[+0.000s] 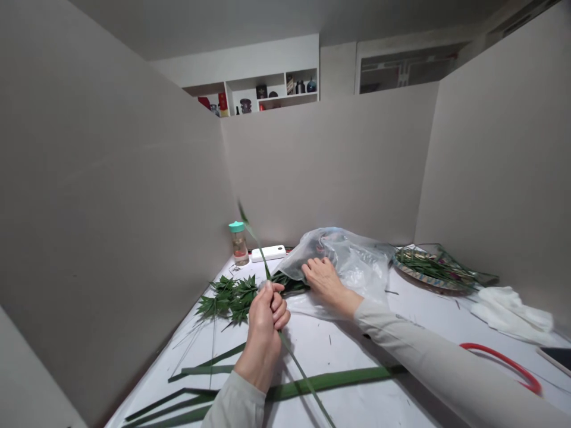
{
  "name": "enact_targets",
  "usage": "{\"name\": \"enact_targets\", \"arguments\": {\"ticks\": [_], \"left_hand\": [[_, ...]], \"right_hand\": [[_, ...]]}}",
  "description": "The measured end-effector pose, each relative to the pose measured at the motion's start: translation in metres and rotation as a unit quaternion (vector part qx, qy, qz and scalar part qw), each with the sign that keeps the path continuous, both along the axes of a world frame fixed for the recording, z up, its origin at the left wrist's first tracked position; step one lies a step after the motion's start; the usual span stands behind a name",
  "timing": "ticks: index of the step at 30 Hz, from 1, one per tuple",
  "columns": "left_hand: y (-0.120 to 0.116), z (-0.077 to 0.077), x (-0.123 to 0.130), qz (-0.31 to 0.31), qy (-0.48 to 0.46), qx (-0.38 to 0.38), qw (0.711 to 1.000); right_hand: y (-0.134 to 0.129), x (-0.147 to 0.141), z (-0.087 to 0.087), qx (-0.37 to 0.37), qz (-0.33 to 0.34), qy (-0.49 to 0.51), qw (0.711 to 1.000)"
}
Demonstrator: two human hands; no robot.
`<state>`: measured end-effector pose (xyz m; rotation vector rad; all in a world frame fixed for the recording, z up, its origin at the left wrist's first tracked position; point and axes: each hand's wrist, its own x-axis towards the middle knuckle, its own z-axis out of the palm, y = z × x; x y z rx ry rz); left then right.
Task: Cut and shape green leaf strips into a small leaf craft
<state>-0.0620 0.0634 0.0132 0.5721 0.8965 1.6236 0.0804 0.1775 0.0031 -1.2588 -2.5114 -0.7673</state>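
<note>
A person's left hand [265, 318] stands a long, narrow green leaf [304, 379] upright at the centre of a white tabletop [321, 351], its grip clamped in a fist around the blade, whose tip blurs above the knuckles. The right hand [323, 280] lies palm down, fingers apart and not closed on anything, on a crumpled clear plastic bag [352, 261] near the far edge. The work in hand appears to be handling leaves one at a time, with the held leaf lifted clear of the surface.

Leafy green sprigs [229, 300] lie just beside the left hand, and long green leaf strips [330, 383] stretch across the near edge. A bottle with a teal cap [238, 244] and a white power strip [267, 254] stand at the far left corner. A round woven tray [428, 270] holds more leaves at the far right, near a white cloth [513, 312] and a red cord loop [504, 362]. Grey partition walls [334, 166] box in the tabletop, below white shelves [267, 89] of ornaments.
</note>
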Motion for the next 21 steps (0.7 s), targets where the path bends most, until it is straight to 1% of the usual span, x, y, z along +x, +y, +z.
{"name": "enact_targets", "arguments": {"ticks": [3, 6, 8, 11, 13, 15, 18, 21], "left_hand": [[-0.002, 0.000, 0.004, 0.012, 0.007, 0.002, 1.000], [-0.004, 0.001, 0.007, 0.023, 0.015, 0.007, 1.000], [-0.005, 0.002, 0.009, 0.022, 0.021, 0.011, 0.999], [-0.004, 0.003, 0.011, 0.015, 0.027, 0.011, 0.999], [-0.003, 0.002, 0.011, 0.012, 0.031, 0.010, 0.999], [-0.003, 0.002, 0.011, 0.011, 0.035, 0.010, 0.999], [-0.003, 0.001, 0.011, 0.004, 0.044, 0.010, 0.999], [-0.003, 0.000, 0.012, -0.001, 0.051, 0.015, 0.999]], "right_hand": [[-0.003, 0.005, -0.005, -0.005, -0.010, 0.007, 1.000], [-0.006, 0.009, -0.010, -0.026, -0.012, 0.003, 1.000], [-0.004, 0.012, -0.010, -0.043, -0.015, 0.002, 0.999], [-0.004, 0.018, -0.006, -0.068, -0.015, 0.012, 0.997], [-0.010, 0.022, -0.004, -0.090, 0.002, 0.018, 0.996], [-0.023, 0.025, -0.005, -0.121, 0.037, 0.018, 0.992], [-0.044, 0.023, -0.015, -0.171, 0.090, 0.020, 0.981], [-0.055, 0.017, -0.025, -0.202, 0.108, 0.051, 0.972]]}}
